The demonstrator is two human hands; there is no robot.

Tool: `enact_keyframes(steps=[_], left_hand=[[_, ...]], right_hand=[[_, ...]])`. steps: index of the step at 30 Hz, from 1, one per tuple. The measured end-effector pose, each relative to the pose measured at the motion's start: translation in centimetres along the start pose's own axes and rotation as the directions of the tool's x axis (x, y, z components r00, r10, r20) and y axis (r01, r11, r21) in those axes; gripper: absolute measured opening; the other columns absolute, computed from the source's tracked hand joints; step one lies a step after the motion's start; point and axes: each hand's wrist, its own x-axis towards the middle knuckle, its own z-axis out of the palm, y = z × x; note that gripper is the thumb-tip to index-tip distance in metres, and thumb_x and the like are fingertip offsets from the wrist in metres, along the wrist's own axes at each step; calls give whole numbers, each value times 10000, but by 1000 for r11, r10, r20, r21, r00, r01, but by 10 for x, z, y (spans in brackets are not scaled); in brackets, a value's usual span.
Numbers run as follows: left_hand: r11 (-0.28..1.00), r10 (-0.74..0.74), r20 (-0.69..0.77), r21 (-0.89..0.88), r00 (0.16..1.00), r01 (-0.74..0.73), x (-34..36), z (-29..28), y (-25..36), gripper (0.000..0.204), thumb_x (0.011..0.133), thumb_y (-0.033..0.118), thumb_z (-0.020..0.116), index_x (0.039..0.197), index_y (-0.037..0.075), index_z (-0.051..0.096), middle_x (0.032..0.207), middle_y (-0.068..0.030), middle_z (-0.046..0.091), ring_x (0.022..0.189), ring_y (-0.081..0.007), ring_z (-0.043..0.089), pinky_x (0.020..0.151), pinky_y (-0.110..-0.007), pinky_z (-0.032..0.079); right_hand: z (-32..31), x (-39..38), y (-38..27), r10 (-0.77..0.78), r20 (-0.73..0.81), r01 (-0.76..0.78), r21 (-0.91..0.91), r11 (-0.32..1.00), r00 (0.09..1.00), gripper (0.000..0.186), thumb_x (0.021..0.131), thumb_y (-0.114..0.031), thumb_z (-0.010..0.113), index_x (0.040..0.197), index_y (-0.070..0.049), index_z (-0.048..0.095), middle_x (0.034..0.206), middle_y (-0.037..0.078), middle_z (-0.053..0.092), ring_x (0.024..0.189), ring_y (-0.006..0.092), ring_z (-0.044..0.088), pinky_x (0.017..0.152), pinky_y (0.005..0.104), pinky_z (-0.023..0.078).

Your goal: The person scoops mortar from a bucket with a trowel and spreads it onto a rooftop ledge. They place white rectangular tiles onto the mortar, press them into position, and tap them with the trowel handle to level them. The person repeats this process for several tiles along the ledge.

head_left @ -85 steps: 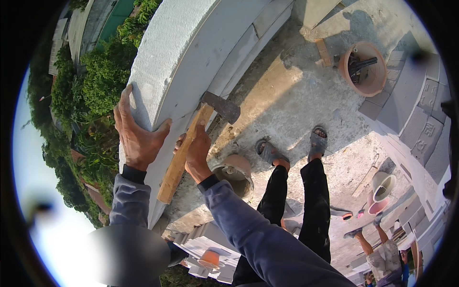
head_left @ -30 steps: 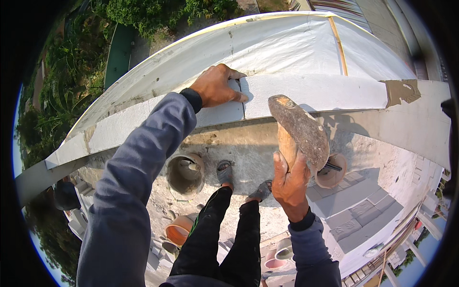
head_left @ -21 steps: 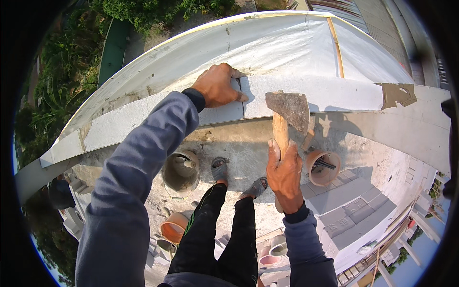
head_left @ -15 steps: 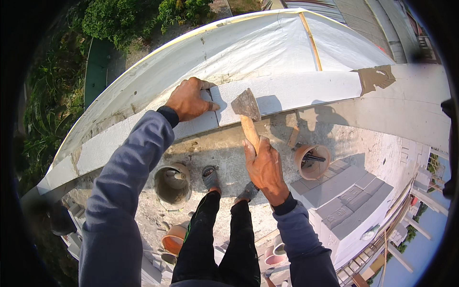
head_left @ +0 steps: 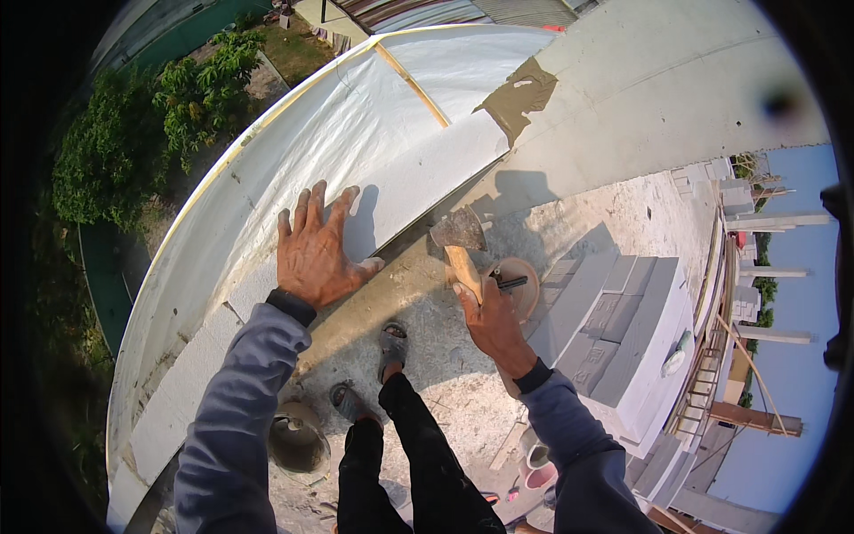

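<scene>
My left hand lies with fingers spread on top of a long white lightweight block in the wall. Its thumb reaches over the block's near edge. My right hand is wrapped round the wooden handle of a hatchet, just below its worn grey metal head. The hatchet is held upright on the near side of the wall, above the floor and apart from the block. Grey wet-looking mortar is smeared at the block's far end, where it meets a wide concrete surface.
White sheeting with a wooden strip lines the wall's outer side. Stacked grey blocks stand at the right. A bucket with tools is behind my right hand; another bucket is near my feet. Trees show beyond the wall.
My left hand has left the joint between two blocks and now lies spread on the block's top. The hatchet no longer overlaps the block. The view has turned.
</scene>
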Motion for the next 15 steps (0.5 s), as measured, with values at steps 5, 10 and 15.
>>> enact_keyframes(steps=[5, 10, 15], left_hand=[[998, -59, 126, 45, 990, 53, 79, 12, 79, 1200, 692, 500, 903, 1677, 239, 269, 1661, -261, 297, 1547, -466, 303, 1272, -638, 232], [998, -28, 115, 56, 993, 21, 89, 28, 81, 1215, 623, 214, 882, 1672, 277, 271, 1615, -265, 327, 1483, -458, 374, 1231, -602, 291], [997, 3, 80, 72, 997, -9, 90, 33, 79, 1213, 618, 189, 886, 1664, 287, 280, 1581, -267, 338, 1419, -449, 416, 1192, -599, 318]], right_hand=[[-103, 127, 32, 52, -84, -62, -121, 991, 995, 374, 1020, -270, 683, 969, 85, 579, 768, 336, 661, 726, 500, 698, 617, 543, 527], [-134, 191, 43, -109, -266, 160, 174, 972, 958, 365, 1023, -262, 691, 1044, 87, 589, 764, 260, 664, 684, 437, 687, 605, 475, 516], [-78, 200, 80, -184, -82, 173, -128, 977, 979, 375, 1029, -258, 678, 1046, 97, 558, 764, 298, 656, 708, 483, 683, 632, 505, 533]])
